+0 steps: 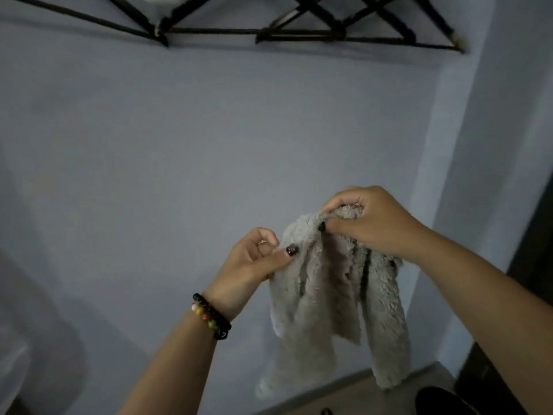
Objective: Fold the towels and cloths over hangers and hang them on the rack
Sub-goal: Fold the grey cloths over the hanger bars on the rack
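A fluffy grey cloth (335,298) hangs bunched in the air in front of a pale blue wall. My right hand (371,220) grips its top edge, fingers curled round the fabric. My left hand (254,262), with a beaded bracelet at the wrist, pinches the cloth's left edge between thumb and fingers a little lower. Several black hangers (302,34) hang side by side along the top of the view. The rack that carries them is out of sight.
The blue wall (179,145) fills most of the view and turns a corner at the right. A dark door frame (535,265) stands at the right edge. A strip of floor (359,396) and a dark object (440,402) show at the bottom right.
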Tool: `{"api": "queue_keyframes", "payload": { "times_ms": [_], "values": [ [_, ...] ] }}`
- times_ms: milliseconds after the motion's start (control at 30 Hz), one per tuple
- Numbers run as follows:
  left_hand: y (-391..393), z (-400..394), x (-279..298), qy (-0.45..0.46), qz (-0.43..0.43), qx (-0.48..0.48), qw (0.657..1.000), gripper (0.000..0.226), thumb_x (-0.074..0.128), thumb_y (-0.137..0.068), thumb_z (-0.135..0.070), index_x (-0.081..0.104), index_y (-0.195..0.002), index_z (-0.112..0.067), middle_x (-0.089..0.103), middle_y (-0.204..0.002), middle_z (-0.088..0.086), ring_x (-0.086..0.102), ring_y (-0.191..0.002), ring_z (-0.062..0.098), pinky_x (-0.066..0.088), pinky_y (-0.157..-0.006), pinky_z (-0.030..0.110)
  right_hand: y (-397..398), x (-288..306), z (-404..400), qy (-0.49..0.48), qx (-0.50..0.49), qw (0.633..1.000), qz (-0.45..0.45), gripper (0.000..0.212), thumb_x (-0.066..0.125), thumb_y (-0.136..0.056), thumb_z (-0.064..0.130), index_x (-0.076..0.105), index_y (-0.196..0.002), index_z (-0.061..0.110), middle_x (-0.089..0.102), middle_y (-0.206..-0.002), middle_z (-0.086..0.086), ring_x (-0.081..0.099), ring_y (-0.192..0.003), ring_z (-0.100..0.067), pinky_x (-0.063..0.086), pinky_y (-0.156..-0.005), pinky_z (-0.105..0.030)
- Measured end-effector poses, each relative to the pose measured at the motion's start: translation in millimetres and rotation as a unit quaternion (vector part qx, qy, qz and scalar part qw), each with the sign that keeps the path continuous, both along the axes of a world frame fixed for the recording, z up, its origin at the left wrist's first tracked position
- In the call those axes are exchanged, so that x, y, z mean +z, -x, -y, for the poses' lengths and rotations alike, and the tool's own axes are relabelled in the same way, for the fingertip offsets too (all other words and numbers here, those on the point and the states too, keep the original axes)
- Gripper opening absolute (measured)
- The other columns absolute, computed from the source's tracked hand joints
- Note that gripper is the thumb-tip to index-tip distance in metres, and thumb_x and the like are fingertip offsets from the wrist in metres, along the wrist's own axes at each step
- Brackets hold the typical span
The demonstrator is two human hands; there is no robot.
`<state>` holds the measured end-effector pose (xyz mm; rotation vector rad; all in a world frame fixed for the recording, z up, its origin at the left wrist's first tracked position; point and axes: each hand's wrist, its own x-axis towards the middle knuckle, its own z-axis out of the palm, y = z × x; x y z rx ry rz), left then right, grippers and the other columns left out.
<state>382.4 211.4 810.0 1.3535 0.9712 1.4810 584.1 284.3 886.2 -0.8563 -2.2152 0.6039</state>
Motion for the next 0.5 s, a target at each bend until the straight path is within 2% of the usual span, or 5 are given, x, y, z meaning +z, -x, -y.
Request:
{"api": "queue_keyframes", "payload": {
  "times_ms": [133, 233, 333, 400, 500],
  "values": [
    [-8, -42, 2, 0.018, -0.088, -0.001, 0.996, 0.039, 0.075, -0.073, -0.014, 0.062, -0.109, -0.005, 0.069, -0.094, 0.02, 0.064, -0.083, 0.028, 0.053, -0.077, 0.038, -19, -5, -33, -0.023, -0.079, 0.996, -0.028, 0.013, 0.071, -0.083, 0.02, 0.068, -0.082, 0.032, 0.064, -0.095, 0.017, 0.058, -0.094, 0.002, 0.039, -0.08, -0.011],
    [-9, -81, 8, 0.009, -0.122, 0.03, 0.992, 0.036, 0.075, -0.079, -0.03, 0.064, -0.083, 0.003, 0.062, -0.079, 0.018, 0.058, -0.072, 0.028, 0.047, -0.067, 0.038, -25, -5, -66, 0.005, -0.139, 0.987, -0.086, 0.008, 0.07, -0.084, 0.021, 0.07, -0.083, 0.029, 0.066, -0.095, 0.017, 0.059, -0.091, 0.005, 0.039, -0.072, -0.009],
    [-10, -124, 23, -0.03, -0.087, 0.061, 0.994, 0.034, 0.071, -0.085, -0.03, 0.059, -0.076, 0.0, 0.054, -0.074, 0.012, 0.049, -0.069, 0.026, 0.04, -0.064, 0.04, -24, 2, -101, 0.024, -0.168, 0.98, -0.104, 0.008, 0.07, -0.084, 0.026, 0.071, -0.092, 0.026, 0.069, -0.097, 0.01, 0.063, -0.076, -0.001, 0.042, -0.065, -0.015],
    [-9, -152, 35, -0.045, -0.042, 0.074, 0.995, 0.024, 0.061, -0.094, -0.021, 0.06, -0.085, 0.001, 0.06, -0.08, 0.013, 0.057, -0.074, 0.027, 0.047, -0.069, 0.042, -18, 10, -122, 0.042, -0.173, 0.977, -0.118, 0.01, 0.069, -0.084, 0.028, 0.07, -0.094, 0.027, 0.071, -0.091, 0.001, 0.064, -0.065, -0.016, 0.045, -0.059, -0.021],
    [-7, -192, 55, -0.045, 0.03, 0.108, 0.993, 0.022, 0.05, -0.099, -0.02, 0.061, -0.093, -0.002, 0.062, -0.086, 0.013, 0.06, -0.079, 0.026, 0.05, -0.072, 0.041, -12, 26, -153, 0.088, -0.153, 0.975, -0.137, 0.027, 0.069, -0.083, 0.024, 0.061, -0.108, 0.03, 0.062, -0.096, -0.002, 0.063, -0.078, -0.02, 0.047, -0.066, -0.028]
  ]
}}
